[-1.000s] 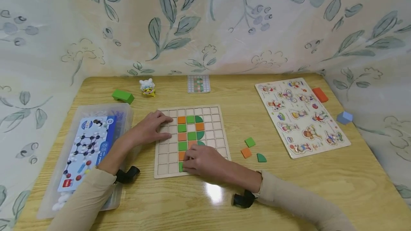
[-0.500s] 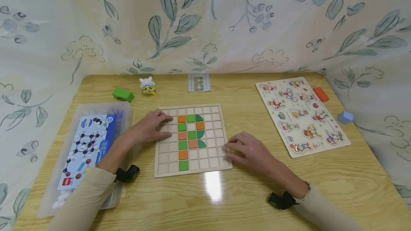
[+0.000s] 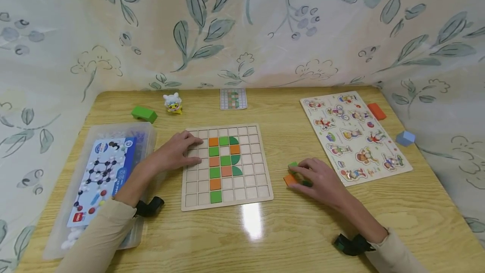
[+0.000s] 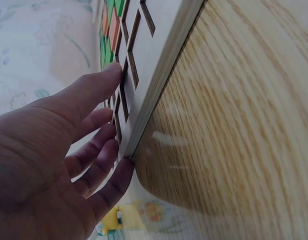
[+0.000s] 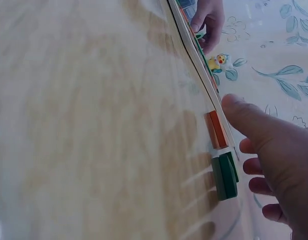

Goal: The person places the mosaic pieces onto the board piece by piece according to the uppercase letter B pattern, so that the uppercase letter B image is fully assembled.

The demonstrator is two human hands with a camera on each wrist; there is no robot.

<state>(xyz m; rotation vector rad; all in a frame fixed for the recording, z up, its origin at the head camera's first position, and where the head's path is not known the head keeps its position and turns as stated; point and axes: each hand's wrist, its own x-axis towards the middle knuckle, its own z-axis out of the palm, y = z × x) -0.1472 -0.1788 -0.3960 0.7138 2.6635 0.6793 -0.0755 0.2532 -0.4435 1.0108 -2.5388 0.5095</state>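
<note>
A wooden grid board (image 3: pixel 191 188) lies mid-table, with orange and green square tiles and dark green quarter-round tiles set in its middle columns. My left hand (image 3: pixel 176 151) rests on the board's left edge, thumb and fingers relaxed; the left wrist view shows the fingertips (image 4: pixel 125 167) at the rim. Right of the board, my right hand (image 3: pixel 320 180) hovers close over three loose tiles: an orange square (image 3: pixel 289 180), a green square (image 3: pixel 293 164) and a dark green quarter-round (image 5: pixel 225 175). In the right wrist view its fingers are spread above them, with nothing between.
A pattern card (image 3: pixel 233 99) lies at the back. The clear plastic box (image 3: pixel 145 138) with a molecule-kit label stands left, near a green block (image 3: pixel 144 113) and a small figurine (image 3: pixel 173 103). On the right are a picture puzzle board (image 3: pixel 333 155), a red block (image 3: pixel 377 111) and a blue block (image 3: pixel 405 138).
My right hand has left the green tile at the board's bottom row and moved right, over the loose tiles. The left hand has stayed on the board's edge.
</note>
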